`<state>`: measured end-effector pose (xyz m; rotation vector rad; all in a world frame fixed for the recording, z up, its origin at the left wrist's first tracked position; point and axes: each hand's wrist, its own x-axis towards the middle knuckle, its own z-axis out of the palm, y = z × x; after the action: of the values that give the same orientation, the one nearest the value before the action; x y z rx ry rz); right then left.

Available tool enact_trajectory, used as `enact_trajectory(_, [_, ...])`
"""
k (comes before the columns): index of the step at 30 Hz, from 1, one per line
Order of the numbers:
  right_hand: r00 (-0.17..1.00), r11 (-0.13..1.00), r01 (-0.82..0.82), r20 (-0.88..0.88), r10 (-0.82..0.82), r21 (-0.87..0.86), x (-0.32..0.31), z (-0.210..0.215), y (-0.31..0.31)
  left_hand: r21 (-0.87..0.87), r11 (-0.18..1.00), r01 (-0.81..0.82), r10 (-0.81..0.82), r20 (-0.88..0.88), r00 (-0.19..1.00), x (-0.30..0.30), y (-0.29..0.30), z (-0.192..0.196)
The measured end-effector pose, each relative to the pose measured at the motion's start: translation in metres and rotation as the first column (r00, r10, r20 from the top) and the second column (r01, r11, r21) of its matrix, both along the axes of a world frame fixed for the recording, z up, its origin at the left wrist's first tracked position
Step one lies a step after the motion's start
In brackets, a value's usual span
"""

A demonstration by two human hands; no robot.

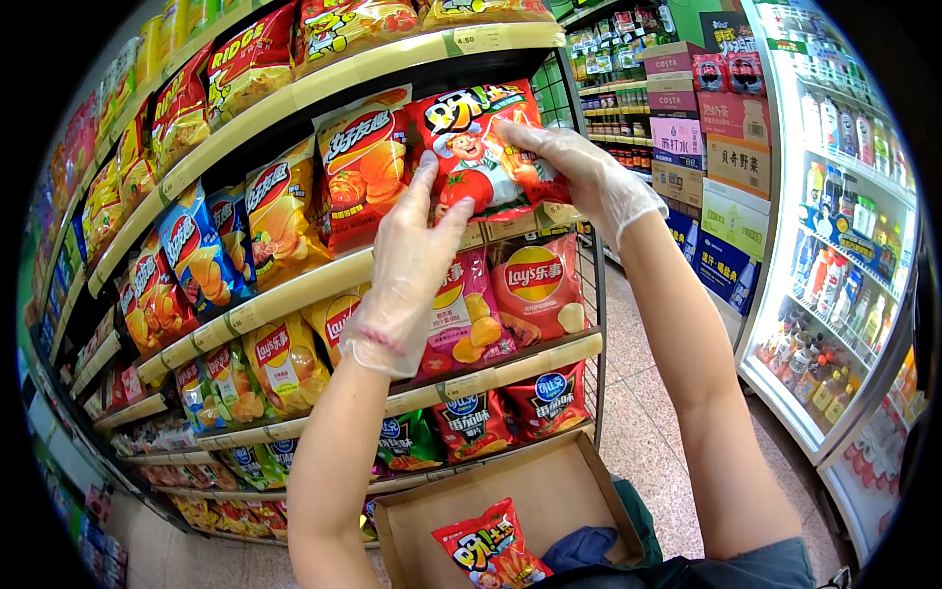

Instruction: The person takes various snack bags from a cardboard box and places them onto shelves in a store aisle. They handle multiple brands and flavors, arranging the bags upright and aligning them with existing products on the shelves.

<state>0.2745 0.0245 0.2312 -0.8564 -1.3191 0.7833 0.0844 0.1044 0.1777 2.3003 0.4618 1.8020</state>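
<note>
Both my hands wear clear plastic gloves and hold a red bag of chips (491,162) with a cartoon chef and tomatoes on it. It is upright, slightly tilted, at the right end of a shelf. My right hand (579,177) grips its right side, fingers across the front. At its lower left edge, my left hand (417,260) has thumb and fingers against the bag. A red-orange chip bag (361,167) stands directly left of it. Below, an open cardboard box (412,520) contains a similar red chip bag (494,545) and something dark blue (581,550).
Shelves of chip bags curve away left, edged with cream price rails (491,378). A wire side panel (579,196) closes the rack's right end. Beyond the tiled aisle (638,393) stand stacked cartons (736,167) and a lit drinks fridge (834,236).
</note>
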Motion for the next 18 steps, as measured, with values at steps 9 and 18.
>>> enact_trajectory(9, [0.996,0.998,0.050,0.072,-0.051,0.024,0.026,0.023,0.021,-0.086,0.995,-0.043,0.037,-0.072,0.997,0.023,0.019,0.031])
enact_trajectory(18, [0.981,0.967,0.185,0.023,-0.192,0.174,0.028,0.029,0.049,0.057,0.939,-0.339,0.343,-0.139,0.929,0.044,0.026,0.041])
